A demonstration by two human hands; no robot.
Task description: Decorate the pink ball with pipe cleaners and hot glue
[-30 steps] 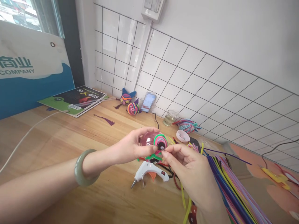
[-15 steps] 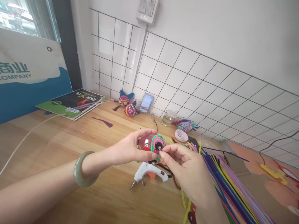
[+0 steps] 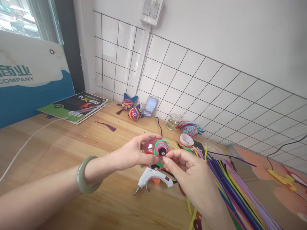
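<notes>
Clasps glossy dark-pink ball (image 3: pixel 149 145) in left hand (image 3: pixel 129 152) over wooden worktop (image 3: pixel 107 198). Right hand's (image 3: pixel 199 182) fingertips pressed together at fuzzy green-and-pink eye (image 3: pixel 158 147); cannot tell what's pinched. Likely light, stiff, slippery; best cupped by bare sides.

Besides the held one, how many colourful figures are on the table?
3: a blue-eared figure and a rainbow-striped figure left of the phone, and a turquoise figure beside the glass jar. Others may be hidden.
</notes>
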